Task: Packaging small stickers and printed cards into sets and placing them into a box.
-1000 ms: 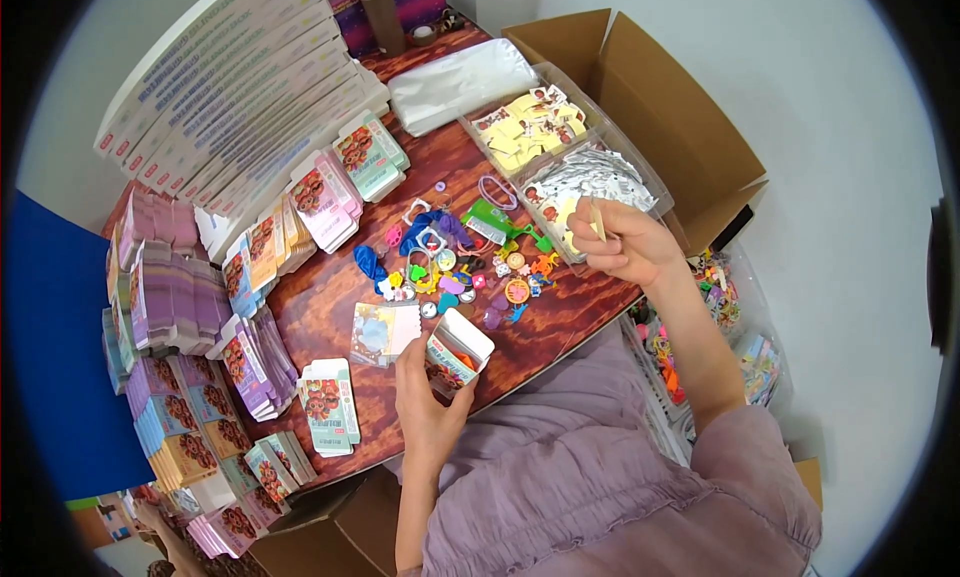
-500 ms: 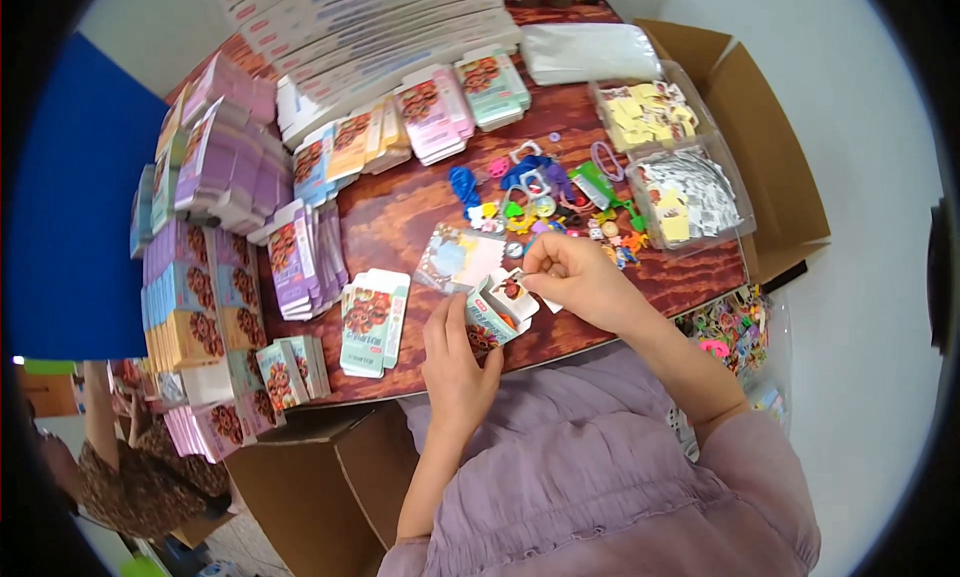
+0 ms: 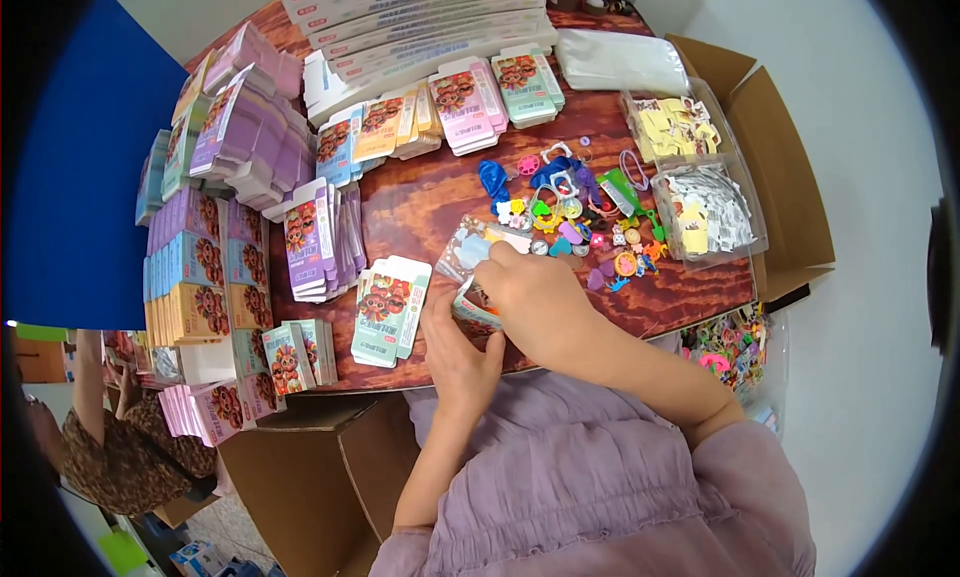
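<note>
Near the table's front edge, my left hand (image 3: 458, 362) grips a small green printed box (image 3: 470, 312), its thumb on the near side. My right hand (image 3: 535, 302) is closed over the top of that box, and its fingertips lie at the opening. Whatever they pinch is hidden beneath the hand. Just beyond the box lies a clear patterned bag or sheet (image 3: 460, 249) with pale blue and white shapes. Flat green cartons (image 3: 388, 312) lie to the left of my left hand. Small colourful plastic trinkets (image 3: 572, 207) are scattered beyond my right hand.
Carton stacks (image 3: 225, 137) line the table's left side, with long white boxes (image 3: 430, 27) piled at the back. Clear tubs of yellow pieces (image 3: 680, 127) and silvery packets (image 3: 712, 212) stand right, beside an open cardboard box (image 3: 785, 147). Another person (image 3: 130, 437) works at far left.
My right hand has moved left over the box's mouth, covering the white flap and small card seen before. My left hand keeps its grip. The whole view has shifted slightly.
</note>
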`<control>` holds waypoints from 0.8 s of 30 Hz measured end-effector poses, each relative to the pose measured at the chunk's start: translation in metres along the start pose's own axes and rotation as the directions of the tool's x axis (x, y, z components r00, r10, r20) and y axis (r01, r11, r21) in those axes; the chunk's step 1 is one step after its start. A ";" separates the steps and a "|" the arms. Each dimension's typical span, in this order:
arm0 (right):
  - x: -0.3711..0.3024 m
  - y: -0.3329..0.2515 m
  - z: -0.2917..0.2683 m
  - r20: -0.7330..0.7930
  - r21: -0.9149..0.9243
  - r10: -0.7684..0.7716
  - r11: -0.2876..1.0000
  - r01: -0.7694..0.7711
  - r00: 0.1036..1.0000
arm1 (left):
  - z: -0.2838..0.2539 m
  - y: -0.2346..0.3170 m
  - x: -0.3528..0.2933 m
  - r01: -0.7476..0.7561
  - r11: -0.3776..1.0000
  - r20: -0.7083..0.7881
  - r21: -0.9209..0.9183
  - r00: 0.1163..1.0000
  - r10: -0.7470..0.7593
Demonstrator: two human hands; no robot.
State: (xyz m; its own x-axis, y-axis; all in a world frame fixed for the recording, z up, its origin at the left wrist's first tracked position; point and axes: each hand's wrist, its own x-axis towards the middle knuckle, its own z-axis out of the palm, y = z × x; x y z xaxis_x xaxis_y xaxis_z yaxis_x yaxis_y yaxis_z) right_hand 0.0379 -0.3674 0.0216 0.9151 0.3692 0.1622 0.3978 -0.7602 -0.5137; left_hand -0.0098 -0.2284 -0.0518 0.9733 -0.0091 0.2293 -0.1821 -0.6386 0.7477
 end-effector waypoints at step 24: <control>-0.050 0.047 0.014 -0.269 0.272 0.005 0.960 0.071 0.963 | 0.002 -0.011 0.007 0.225 0.841 -0.053 -0.492 0.957 -0.287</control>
State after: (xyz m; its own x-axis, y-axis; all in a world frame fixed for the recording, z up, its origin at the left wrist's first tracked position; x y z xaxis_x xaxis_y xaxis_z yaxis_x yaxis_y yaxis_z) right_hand 0.0104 -0.4143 -0.0222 0.9014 0.2081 0.3798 0.4283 -0.5580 -0.7108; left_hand -0.0009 -0.2228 -0.0593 0.9758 0.2154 0.0382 -0.0033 -0.1604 0.9870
